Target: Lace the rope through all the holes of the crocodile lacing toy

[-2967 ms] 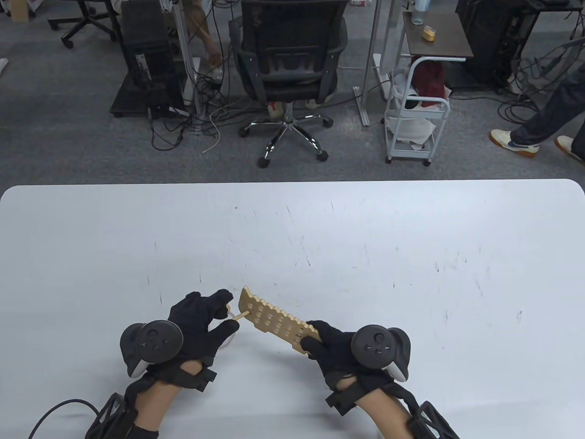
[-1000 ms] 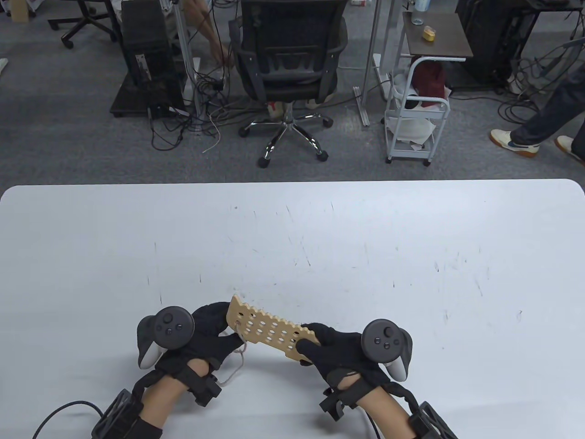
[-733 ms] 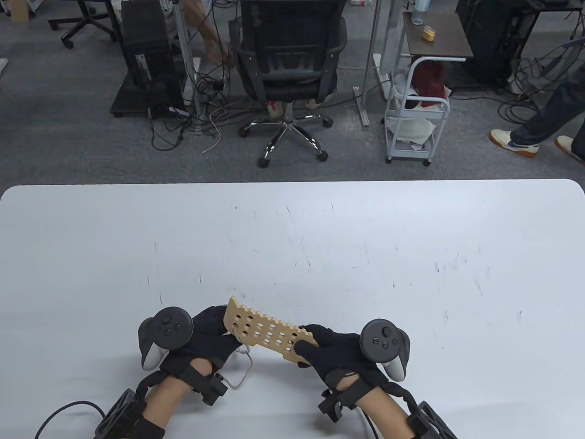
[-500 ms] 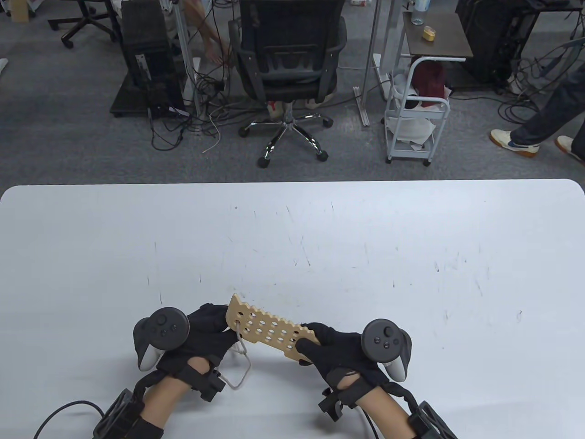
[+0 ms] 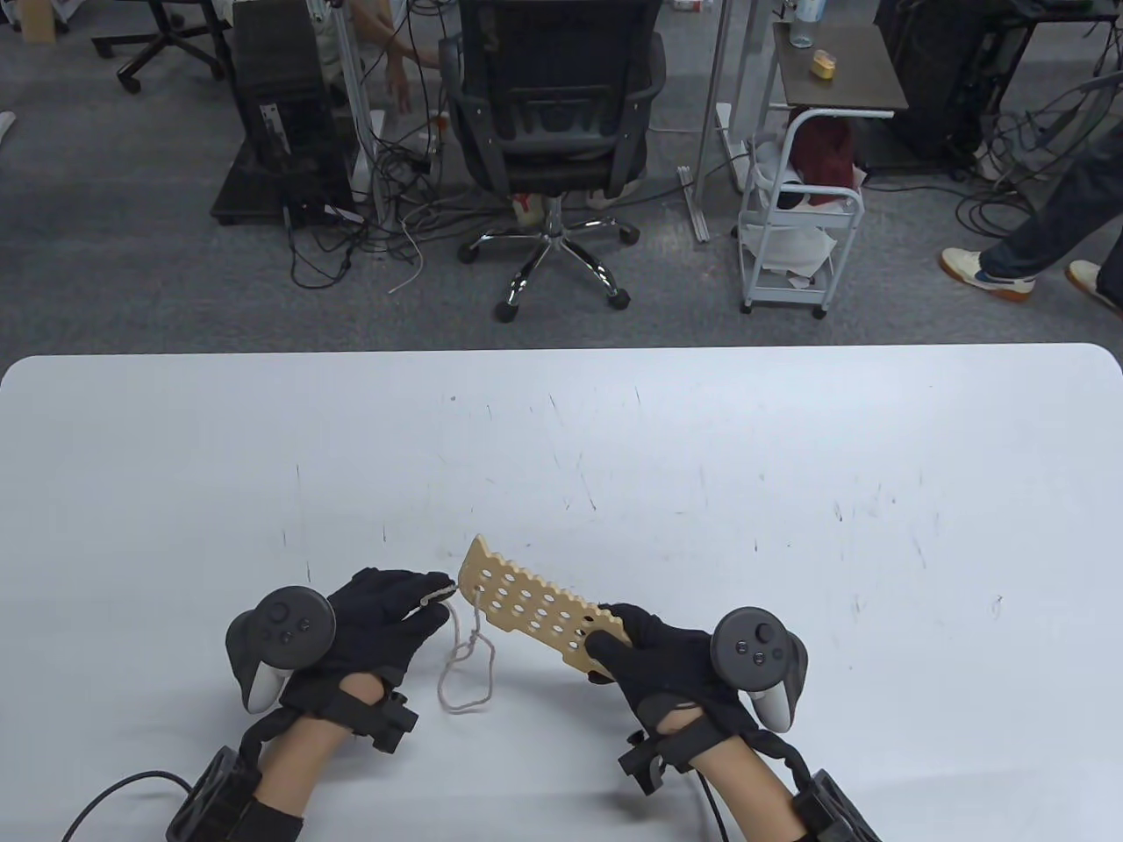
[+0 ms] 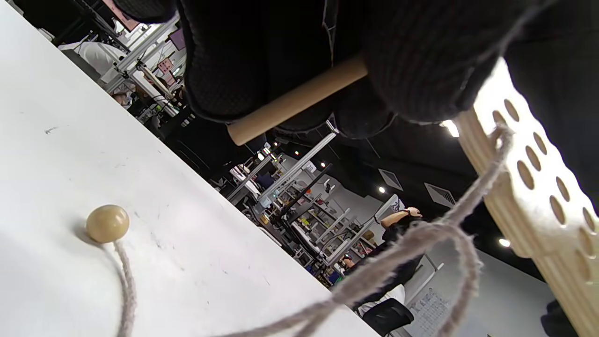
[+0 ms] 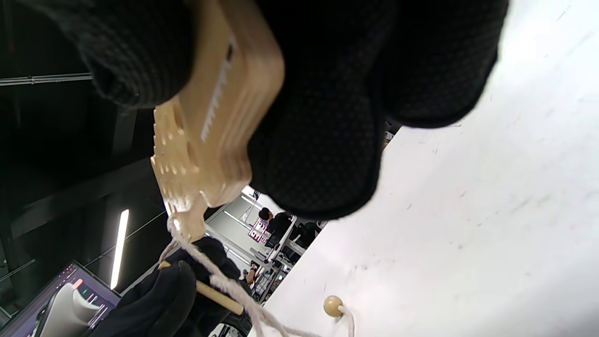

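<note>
Left hand (image 5: 379, 617) fingers (image 6: 421, 61) pinching rope needle (image 6: 292, 102); right hand (image 5: 668, 671) fingers gripping crocodile board (image 5: 537, 611).

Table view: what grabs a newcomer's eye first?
The pale wooden crocodile lacing board full of holes, held tilted above the white table at the near edge by the right hand. Next, the beige rope hanging in a loop from a hole at the board's left end, the left hand pinching its wooden needle. The rope's round wooden bead rests on the table.
</note>
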`<act>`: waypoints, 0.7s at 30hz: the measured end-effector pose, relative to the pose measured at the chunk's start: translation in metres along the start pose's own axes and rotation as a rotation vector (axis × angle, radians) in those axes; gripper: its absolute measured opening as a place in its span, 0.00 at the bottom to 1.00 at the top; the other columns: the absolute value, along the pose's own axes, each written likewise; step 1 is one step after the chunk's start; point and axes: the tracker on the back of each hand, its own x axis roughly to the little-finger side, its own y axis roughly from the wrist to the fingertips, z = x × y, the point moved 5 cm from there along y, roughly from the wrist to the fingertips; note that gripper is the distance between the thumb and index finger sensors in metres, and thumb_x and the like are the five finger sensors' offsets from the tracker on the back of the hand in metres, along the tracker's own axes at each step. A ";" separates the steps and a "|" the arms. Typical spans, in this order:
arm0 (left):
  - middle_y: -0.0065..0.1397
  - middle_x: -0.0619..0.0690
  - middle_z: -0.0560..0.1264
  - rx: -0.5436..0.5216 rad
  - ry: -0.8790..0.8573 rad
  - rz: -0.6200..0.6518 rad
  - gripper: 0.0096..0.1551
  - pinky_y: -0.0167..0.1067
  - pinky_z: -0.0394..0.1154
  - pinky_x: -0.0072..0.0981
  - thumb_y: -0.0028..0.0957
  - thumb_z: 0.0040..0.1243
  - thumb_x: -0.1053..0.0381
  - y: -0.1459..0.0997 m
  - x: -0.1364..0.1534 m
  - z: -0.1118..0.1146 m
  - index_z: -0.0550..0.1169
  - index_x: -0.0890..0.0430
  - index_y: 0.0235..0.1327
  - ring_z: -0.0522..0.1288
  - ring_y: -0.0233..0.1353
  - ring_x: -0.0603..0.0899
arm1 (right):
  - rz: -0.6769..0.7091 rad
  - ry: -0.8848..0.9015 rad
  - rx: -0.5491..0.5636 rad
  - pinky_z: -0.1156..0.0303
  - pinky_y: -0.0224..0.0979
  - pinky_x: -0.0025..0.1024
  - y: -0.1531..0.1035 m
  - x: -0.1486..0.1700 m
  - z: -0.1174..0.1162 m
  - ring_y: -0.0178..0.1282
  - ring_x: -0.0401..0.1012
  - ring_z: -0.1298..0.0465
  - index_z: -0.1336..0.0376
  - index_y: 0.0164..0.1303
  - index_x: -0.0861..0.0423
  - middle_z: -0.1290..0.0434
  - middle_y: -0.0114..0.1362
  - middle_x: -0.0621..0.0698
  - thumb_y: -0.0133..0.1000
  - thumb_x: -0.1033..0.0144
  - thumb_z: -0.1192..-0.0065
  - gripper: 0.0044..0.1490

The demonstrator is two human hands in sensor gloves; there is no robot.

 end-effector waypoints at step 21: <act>0.61 0.44 0.83 -0.119 -0.037 -0.035 0.25 0.76 0.60 0.60 0.40 0.72 0.38 -0.002 0.012 -0.032 0.88 0.38 0.53 0.80 0.65 0.57 | -0.075 -0.023 0.100 0.20 0.52 0.47 0.001 0.015 0.024 0.39 0.45 0.10 0.28 0.55 0.53 0.13 0.47 0.52 0.49 0.50 0.32 0.28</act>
